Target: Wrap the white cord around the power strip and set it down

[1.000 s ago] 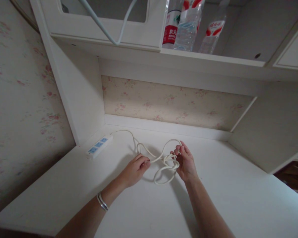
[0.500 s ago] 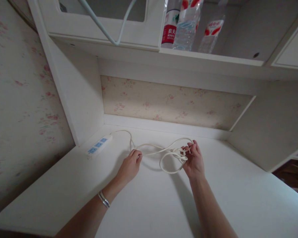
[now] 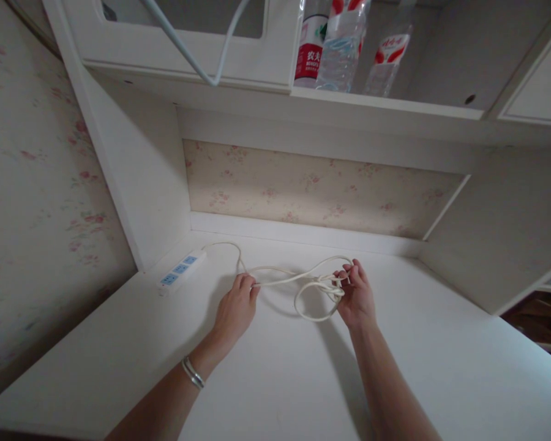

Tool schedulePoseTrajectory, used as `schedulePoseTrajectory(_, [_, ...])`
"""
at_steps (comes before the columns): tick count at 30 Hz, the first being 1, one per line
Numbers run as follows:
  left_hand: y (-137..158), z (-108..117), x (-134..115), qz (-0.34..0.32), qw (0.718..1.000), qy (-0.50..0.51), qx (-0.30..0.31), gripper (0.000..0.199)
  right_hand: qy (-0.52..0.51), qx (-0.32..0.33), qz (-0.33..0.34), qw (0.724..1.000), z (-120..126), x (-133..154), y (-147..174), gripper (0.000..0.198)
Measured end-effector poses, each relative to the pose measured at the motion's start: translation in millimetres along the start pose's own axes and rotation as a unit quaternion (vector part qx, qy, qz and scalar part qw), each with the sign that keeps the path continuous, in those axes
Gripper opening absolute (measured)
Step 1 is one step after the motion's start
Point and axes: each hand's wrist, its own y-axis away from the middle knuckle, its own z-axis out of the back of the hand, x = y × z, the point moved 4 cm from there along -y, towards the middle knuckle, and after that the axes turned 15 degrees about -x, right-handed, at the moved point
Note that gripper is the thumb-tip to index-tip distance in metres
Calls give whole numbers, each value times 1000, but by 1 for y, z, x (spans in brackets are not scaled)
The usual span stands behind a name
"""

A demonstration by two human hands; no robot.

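Observation:
A white power strip [image 3: 180, 270] with blue socket faces lies at the left back of the white desk [image 3: 266, 367]. Its cream-coloured power cord [image 3: 314, 319] runs from the strip to my left hand [image 3: 236, 305], which is closed on it in a pinch. Between my hands the cord is stretched in a couple of strands. My right hand [image 3: 357, 297], palm turned up and fingers curled, holds the looped, tangled bundle of the cord above the desk. The plug end cannot be made out.
Overhead, a shelf edge [image 3: 386, 105] carries plastic bottles [image 3: 340, 52]. A pale bent tube or cable [image 3: 190, 56] hangs before the cabinet door at upper left. White side panels [image 3: 500, 226] flank the desk, and flowered wallpaper [image 3: 298, 187] shows behind.
My left hand has shifted slightly left with the cord, and the strand beside it looks a little straighter. My right hand keeps the bundle nearly in place. The view has moved slightly.

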Motion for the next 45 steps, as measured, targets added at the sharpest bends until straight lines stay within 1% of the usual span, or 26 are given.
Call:
schedulePoseTrajectory(3, [2, -2, 2, 17, 1000, 11, -7, 14, 6, -2, -3, 1000, 0, 0, 1, 36])
schedulePoseTrajectory(6, [2, -6, 5, 20, 999, 32, -5, 20, 14, -4, -6, 1000, 1, -1, -1, 36])
schedulePoseTrajectory(8, [2, -9, 8, 11, 999, 51, -13, 20, 17, -6, -7, 1000, 3, -2, -2, 36])
schedulePoseTrajectory(11, [0, -10, 11, -9, 996, 75, -43, 18, 18, -3, -14, 1000, 4, -4, -5, 35])
schedulePoseTrajectory(13, [-1, -10, 12, -11, 995, 84, -52, 17, 19, 1, -20, 1000, 6, -5, -6, 34])
schedulePoseTrajectory(18, [-2, -7, 15, -2, 997, 62, -53, 16, 57, 15, -19, 998, 9, -10, -7, 32])
schedulePoseTrajectory(22, [-2, -10, 21, 30, 998, 40, -38, 20, 88, 18, -7, 996, 10, -13, -7, 30])
schedulePoseTrajectory(26, [-2, -17, 24, 2, 999, 32, -3, 22, 88, 24, 3, 996, 8, -14, -6, 30])
schedulePoseTrajectory(28, [-3, -18, 24, -6, 999, 40, 6, 19, 87, 28, 6, 996, 6, -13, -5, 29])
schedulePoseTrajectory(33, [-2, -13, 23, -8, 999, 40, -18, 16, 86, 34, 5, 996, 4, -13, -2, 28])
schedulePoseTrajectory(38, [4, -14, 19, -9, 999, 37, -5, 17, 88, 44, 3, 995, 3, -14, -1, 28])
schedulePoseTrajectory(40, [4, -12, 17, -8, 999, 39, -11, 16, 88, 44, 1, 995, 3, -14, -2, 28])
schedulePoseTrajectory(43, [3, -6, 11, -27, 999, 33, -23, 16, 84, 44, -2, 995, 4, -15, -3, 28])
schedulePoseTrajectory(45, [2, -2, 8, -46, 998, 29, -21, 17, 83, 42, -2, 996, 4, -15, -2, 29])
